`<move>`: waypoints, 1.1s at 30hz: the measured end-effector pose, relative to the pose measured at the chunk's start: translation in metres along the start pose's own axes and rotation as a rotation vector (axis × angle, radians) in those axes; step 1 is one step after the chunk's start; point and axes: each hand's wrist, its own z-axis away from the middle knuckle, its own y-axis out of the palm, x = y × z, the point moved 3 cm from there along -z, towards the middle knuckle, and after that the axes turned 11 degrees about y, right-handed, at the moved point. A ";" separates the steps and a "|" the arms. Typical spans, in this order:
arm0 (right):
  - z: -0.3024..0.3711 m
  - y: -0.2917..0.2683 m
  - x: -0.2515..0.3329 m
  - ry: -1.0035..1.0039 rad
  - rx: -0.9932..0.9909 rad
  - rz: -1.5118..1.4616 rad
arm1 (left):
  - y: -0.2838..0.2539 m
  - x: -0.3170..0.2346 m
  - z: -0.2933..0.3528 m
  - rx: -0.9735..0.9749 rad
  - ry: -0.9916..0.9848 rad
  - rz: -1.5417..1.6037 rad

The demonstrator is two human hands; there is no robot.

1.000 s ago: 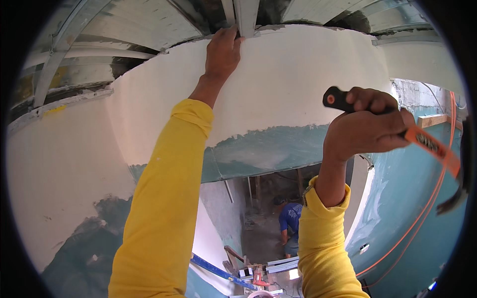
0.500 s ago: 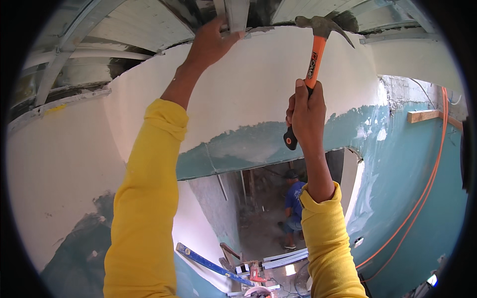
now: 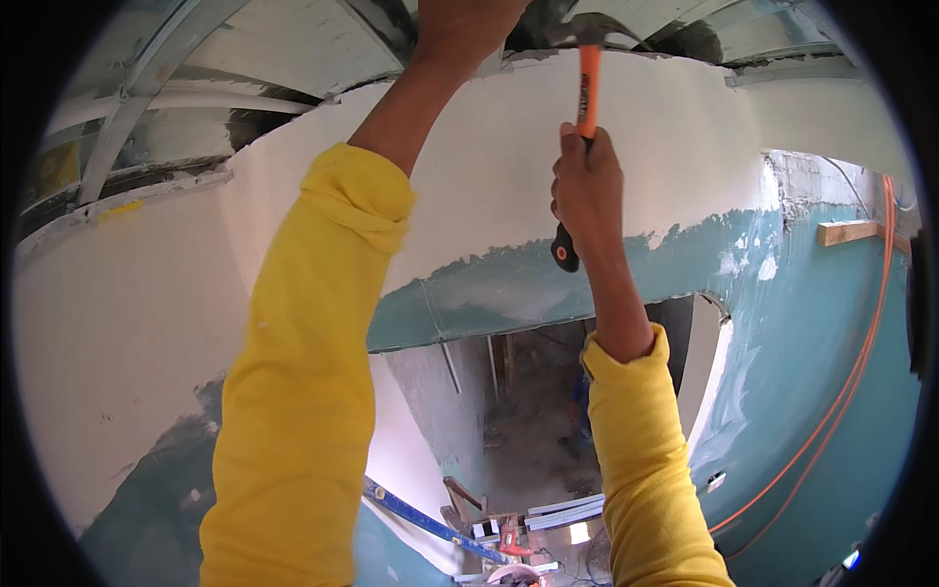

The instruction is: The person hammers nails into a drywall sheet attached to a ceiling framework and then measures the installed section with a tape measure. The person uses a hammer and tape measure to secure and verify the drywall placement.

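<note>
A claw hammer (image 3: 589, 90) with an orange and black handle is gripped in my right hand (image 3: 589, 188), its metal head up by the ceiling edge. My right fingers wrap around the dark lower grip. At the top edge of the picture, my left hand (image 3: 468, 31) reaches up to the metal ceiling framing. Its fingers are cut off or hidden, so whether it holds anything there cannot be seen. Behind both hands is the upper wall (image 3: 509, 147), white above and teal below, with a ragged top edge where it meets the ceiling.
Below the wall lies an opening onto a lower floor (image 3: 533, 430), where a person in blue (image 3: 581, 406) is mostly hidden by my right forearm. A blue level (image 3: 421, 517), a red power tool (image 3: 511, 540) and metal channels (image 3: 565, 513) lie below. Orange cords (image 3: 866, 333) hang at right.
My left hand has moved up and right, partly leaving the picture. My right hand has shifted the hammer left and slightly up, nearer the left hand. The person below is now mostly covered.
</note>
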 end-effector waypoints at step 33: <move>0.054 -0.018 -0.021 -0.028 -0.123 -0.105 | -0.006 -0.003 0.004 0.048 -0.049 -0.018</move>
